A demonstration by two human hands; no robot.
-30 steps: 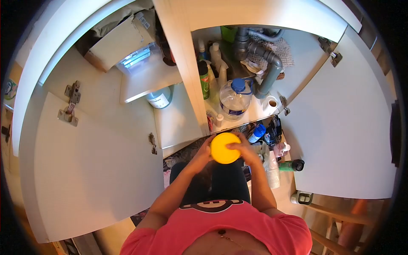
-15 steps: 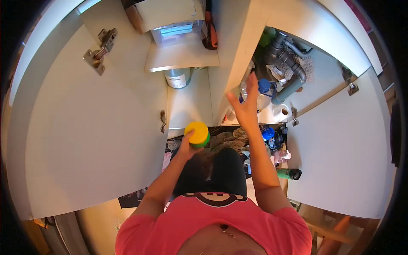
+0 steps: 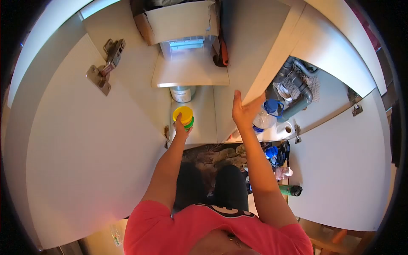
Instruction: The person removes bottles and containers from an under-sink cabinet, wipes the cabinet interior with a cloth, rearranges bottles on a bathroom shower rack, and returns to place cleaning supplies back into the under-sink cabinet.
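My left hand [image 3: 181, 128] is closed around a round green tub with a yellow lid [image 3: 182, 114], its thumb lying over the lid. The tub is over the lower left compartment's floor [image 3: 202, 121]; whether it touches the floor I cannot tell. Farther back, beneath the shelf, stands a bottle with a white label [image 3: 182, 94]. My right hand [image 3: 245, 114] grips the front edge of the divider panel [image 3: 265, 76], thumb on the left face and fingers around the right side. Just right of it stands a clear plastic bottle with a blue cap [image 3: 265, 119].
Above the shelf [image 3: 191, 72] are a cardboard box [image 3: 180, 21] and a clear plastic container [image 3: 187, 44]. Grey drain pipes [image 3: 297, 80] and a white roll [image 3: 284, 128] are on the right. Both doors stand wide. A green bottle [image 3: 290, 189] and other items lie near my right knee.
My left hand has carried the tub forward, from above my lap into the left compartment. My right hand, earlier spread in the air, has come onto the divider's edge. The head view has shifted.
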